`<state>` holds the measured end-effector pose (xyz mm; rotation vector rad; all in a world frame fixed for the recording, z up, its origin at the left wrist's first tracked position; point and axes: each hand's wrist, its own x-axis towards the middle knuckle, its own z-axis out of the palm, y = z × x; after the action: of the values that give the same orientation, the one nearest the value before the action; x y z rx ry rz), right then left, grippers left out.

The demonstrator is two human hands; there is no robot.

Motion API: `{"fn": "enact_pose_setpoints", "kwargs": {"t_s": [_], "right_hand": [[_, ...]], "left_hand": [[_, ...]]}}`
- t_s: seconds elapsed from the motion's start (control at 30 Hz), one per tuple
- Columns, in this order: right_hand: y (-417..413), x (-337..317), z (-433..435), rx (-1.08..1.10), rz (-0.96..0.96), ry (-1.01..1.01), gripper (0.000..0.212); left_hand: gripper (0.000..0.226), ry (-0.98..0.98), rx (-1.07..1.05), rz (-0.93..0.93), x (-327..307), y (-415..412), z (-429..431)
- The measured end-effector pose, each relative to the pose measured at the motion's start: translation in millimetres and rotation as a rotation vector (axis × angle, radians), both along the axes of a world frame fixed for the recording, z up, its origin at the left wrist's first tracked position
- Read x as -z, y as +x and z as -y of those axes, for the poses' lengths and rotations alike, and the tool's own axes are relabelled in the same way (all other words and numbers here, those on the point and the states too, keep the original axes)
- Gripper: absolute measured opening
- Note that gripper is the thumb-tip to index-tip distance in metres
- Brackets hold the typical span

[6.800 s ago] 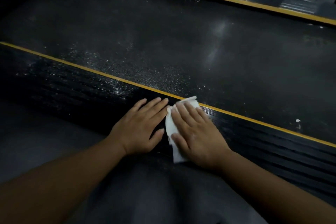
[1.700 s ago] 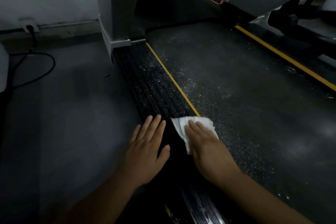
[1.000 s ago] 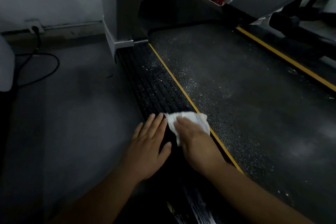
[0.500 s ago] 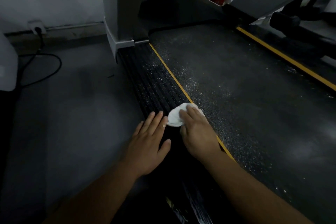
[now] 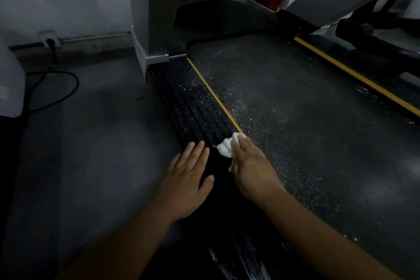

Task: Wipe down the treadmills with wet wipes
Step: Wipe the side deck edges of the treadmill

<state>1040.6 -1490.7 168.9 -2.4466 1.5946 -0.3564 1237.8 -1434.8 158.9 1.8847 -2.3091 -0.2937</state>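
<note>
Though seemingly wiped at lower centre, shows white specks up side rail point(image 5: 193, 107) and belt point(image 5: 284, 98): far from done. Right grip point(image 5: 250, 166) curled on bunched wet wipe point(image 5: 225, 150) mid-frame at rail's edge; left grip point(image 5: 188, 175) flat, empty.

Ribbed, seemingly rubber side rail point(image 5: 193, 107); grainy matt belt point(image 5: 284, 98)
</note>
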Motion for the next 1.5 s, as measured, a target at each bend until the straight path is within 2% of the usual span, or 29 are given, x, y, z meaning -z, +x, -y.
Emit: {"fn": "enact_pose_setpoints", "kwargs": {"t_s": [0.1,0.23,0.33,0.37,0.43,0.5,0.63,0.73,0.87,0.93,1.03,1.1,1.27,1.4,1.5], "right_hand": [[-21.3,-5.2,-46.8,-0.086,0.018,0.005,0.064],[-30.4,-19.0,-42.6,0.052,0.170,0.077,0.075],[-10.0,-22.1,-23.9,-0.060,0.223,0.105,0.053],[-3.2,-18.9,-28.7,-0.113,0.175,0.044,0.046],[-1.0,-4.9,-47.7,-0.148,0.057,-0.060,0.048],[-8.5,1.2,-56.4,-0.068,0.016,-0.033,0.063],[4.9,7.5,-10.1,0.028,-0.080,-0.030,0.080],[19.7,4.8,-1.9,0.021,-0.082,-0.050,0.081],[-11.2,6.1,-56.9,-0.099,-0.075,-0.059,0.070],[-14.5,10.0,-48.5,-0.079,-0.056,-0.068,0.068],[16.4,5.3,-4.7,0.041,-0.059,-0.041,0.079],[28.1,2.9,2.0,0.031,-0.065,0.005,0.084],[-18.0,2.0,-46.0,-0.145,-0.017,-0.024,0.065],[-14.8,8.2,-8.4,0.016,0.020,-0.113,0.039],[-3.2,2.4,-0.9,0.120,0.052,-0.175,0.036]], "left_hand": [[0.085,-0.020,-0.009,-0.047,4.0,-1.1,-0.2],[0.086,-0.006,-0.021,-0.051,5.5,-2.2,-1.8],[0.086,-0.010,-0.006,-0.021,3.3,1.1,0.0],[0.086,-0.014,-0.004,-0.024,2.2,2.2,0.4],[0.084,-0.020,0.001,-0.048,3.4,1.9,0.2],[0.082,-0.041,0.001,-0.083,8.2,0.1,-0.8],[0.076,-0.102,0.009,-0.114,18.5,0.8,-0.3],[0.076,-0.112,0.009,-0.105,17.3,4.0,0.8],[0.073,-0.119,0.008,-0.124,19.1,2.2,-0.1],[0.074,-0.122,0.000,-0.143,22.7,0.6,-0.9],[0.075,-0.129,0.012,-0.131,22.4,1.0,-0.9],[0.075,-0.133,0.015,-0.125,19.0,3.5,0.1],[0.077,-0.086,0.010,-0.122,15.6,1.6,-0.4],[0.081,-0.050,0.004,-0.106,12.4,1.1,-1.0],[0.082,-0.023,0.003,-0.068,8.3,3.3,0.1]]}}
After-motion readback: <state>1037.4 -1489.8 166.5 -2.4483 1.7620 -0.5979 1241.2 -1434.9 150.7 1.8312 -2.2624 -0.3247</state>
